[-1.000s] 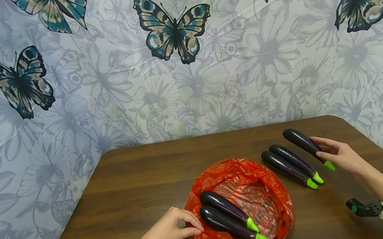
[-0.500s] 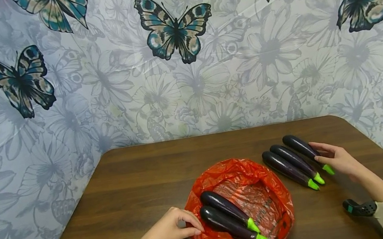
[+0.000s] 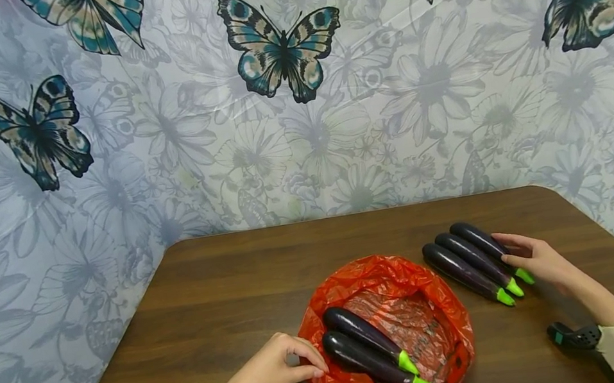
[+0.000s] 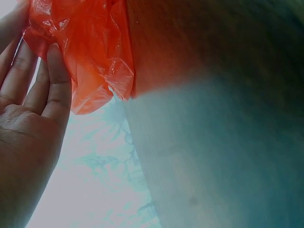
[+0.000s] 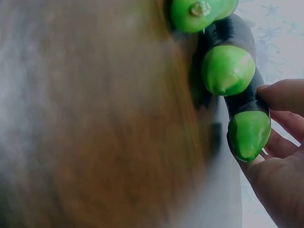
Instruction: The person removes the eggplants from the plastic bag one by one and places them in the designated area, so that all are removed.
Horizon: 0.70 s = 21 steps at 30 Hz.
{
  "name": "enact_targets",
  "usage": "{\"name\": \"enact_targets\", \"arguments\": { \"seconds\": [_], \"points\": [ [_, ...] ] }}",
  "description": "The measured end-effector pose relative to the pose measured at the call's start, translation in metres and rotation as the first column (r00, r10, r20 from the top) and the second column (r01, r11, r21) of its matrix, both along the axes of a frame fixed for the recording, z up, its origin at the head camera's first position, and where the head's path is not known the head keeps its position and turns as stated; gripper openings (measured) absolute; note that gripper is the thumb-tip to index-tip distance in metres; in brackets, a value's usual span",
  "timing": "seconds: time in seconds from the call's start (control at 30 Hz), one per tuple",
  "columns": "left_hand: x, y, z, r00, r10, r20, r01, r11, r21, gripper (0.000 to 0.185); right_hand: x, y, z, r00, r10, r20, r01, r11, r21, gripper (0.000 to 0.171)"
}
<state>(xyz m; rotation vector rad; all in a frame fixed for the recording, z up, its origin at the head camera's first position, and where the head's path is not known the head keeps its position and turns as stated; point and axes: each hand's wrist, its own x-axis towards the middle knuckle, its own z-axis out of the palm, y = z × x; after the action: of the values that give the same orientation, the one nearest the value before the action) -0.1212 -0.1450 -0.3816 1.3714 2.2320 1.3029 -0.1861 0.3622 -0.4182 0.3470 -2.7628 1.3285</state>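
Observation:
A red plastic bag (image 3: 420,296) lies open on the brown table (image 3: 227,292) with two dark purple eggplants (image 3: 360,330) (image 3: 365,365) in it. My left hand (image 3: 306,365) pinches the bag's near left rim; the left wrist view shows its fingers (image 4: 52,80) against the crumpled red plastic (image 4: 90,52). To the right, three eggplants lie side by side, green stems toward me. My right hand (image 3: 509,249) grips the rightmost one (image 3: 479,239) near its stem, thumb and fingers around it (image 5: 247,123), beside the middle one (image 3: 469,254) and the left one (image 3: 457,272).
A black plastic piece (image 3: 573,335) sits by my right wrist near the table's right front edge. Butterfly-patterned sheeting (image 3: 298,121) rises directly behind the table and along its left side. Bare wood stretches between the bag and the back edge.
My right hand has lowered the raised eggplant and brought it left, down beside the two others on the table. The left hand and the bag have stayed put.

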Motion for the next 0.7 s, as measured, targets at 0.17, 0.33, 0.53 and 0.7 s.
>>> {"name": "enact_targets", "arguments": {
  "seconds": [0.17,0.33,0.53,0.7],
  "points": [
    [-0.0021,0.0028,0.0017,1.0,0.002,-0.012,-0.002,1.0,-0.003,0.008,-0.0021,0.0054,0.0003,0.999,0.008,-0.037,-0.008,1.0,0.015,0.047],
    [-0.0015,0.0025,0.0019,1.0,0.01,0.008,-0.01,1.0,-0.009,0.008,-0.004,0.0057,0.0014,0.999,0.018,-0.036,-0.017,0.999,0.029,0.048],
    [0.0002,0.0017,-0.0007,1.0,0.01,0.029,-0.01,1.0,-0.007,0.009,-0.0025,0.0036,0.0037,1.0,0.03,0.002,-0.03,0.998,0.052,0.05],
    [0.0,0.0009,-0.0013,1.0,0.009,0.017,-0.009,1.0,-0.008,0.008,-0.0051,0.0046,0.0046,1.0,0.027,-0.007,-0.026,0.995,0.101,0.051]
  ]
}}
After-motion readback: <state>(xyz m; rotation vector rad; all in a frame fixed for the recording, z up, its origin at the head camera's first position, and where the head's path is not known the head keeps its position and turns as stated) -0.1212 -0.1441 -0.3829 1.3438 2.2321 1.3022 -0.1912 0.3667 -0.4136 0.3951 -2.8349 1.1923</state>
